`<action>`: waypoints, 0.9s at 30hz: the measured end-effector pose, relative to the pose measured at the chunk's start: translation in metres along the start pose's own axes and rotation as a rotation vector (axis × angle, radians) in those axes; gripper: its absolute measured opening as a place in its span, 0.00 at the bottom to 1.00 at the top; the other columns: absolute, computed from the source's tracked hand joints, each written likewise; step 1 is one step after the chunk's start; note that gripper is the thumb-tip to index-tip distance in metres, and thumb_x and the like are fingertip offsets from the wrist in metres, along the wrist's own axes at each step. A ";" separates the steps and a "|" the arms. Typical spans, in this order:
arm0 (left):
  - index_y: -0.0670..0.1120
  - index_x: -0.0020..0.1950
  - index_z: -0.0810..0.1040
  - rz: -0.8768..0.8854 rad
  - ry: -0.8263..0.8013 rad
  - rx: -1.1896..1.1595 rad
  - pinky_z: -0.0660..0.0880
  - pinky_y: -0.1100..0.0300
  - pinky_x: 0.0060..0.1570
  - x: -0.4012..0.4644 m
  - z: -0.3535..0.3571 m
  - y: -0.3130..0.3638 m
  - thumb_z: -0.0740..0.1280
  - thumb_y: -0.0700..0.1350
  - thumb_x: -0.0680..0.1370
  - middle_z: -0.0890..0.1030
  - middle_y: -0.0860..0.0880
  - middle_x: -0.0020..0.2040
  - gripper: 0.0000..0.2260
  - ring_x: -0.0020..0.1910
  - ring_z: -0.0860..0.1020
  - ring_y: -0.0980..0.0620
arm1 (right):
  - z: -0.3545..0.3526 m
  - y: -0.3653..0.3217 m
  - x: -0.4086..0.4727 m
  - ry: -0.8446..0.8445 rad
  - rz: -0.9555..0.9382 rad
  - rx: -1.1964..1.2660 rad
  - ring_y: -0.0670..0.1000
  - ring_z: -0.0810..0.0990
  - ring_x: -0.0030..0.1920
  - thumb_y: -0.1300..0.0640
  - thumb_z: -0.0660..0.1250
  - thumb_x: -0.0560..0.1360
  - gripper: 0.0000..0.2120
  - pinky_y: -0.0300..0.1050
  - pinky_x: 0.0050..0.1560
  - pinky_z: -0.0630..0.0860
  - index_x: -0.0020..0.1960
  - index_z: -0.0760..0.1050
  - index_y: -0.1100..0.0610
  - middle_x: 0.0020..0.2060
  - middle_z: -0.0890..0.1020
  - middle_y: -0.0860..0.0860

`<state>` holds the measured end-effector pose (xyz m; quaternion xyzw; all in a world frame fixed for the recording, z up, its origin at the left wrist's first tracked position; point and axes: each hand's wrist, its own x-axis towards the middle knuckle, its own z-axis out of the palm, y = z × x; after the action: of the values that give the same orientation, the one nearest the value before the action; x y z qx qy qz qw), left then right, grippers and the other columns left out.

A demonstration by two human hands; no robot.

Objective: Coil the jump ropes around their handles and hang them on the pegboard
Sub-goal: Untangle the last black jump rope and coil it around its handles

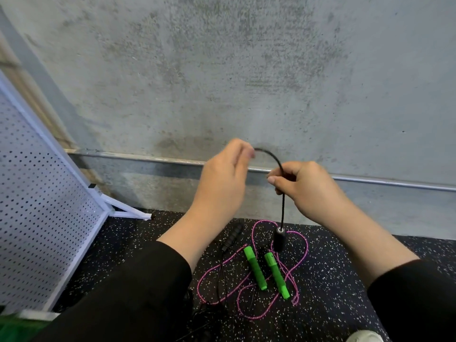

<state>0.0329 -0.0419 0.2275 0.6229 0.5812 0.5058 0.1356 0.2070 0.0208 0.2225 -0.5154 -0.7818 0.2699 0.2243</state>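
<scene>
Both hands up at chest height on the thin black braided cord [278, 161]. Right hand [306, 187] pinches it so the black foam handle [279, 239] dangles free; left hand [225, 174] grasps the other end, likely to start a loop. White perforated metal pegboard [37, 193] leans at left. Pink rope with green plastic handles [265, 271] lies uncoiled on the speckled floor.

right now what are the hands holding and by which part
Both hands hold the black jump rope by its cord: left hand pinches one end of the arc, right hand grips above the dangling black handle.
</scene>
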 end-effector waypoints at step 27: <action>0.46 0.56 0.77 -0.535 -0.366 -0.453 0.84 0.49 0.43 -0.010 0.020 -0.007 0.72 0.49 0.79 0.82 0.49 0.45 0.10 0.37 0.82 0.51 | -0.006 -0.019 -0.002 0.122 0.161 0.572 0.54 0.85 0.51 0.45 0.70 0.77 0.16 0.48 0.42 0.84 0.58 0.81 0.55 0.51 0.84 0.55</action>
<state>0.0464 -0.0399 0.2082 0.4837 0.5630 0.4488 0.4977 0.1984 0.0135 0.2390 -0.5069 -0.6159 0.4643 0.3850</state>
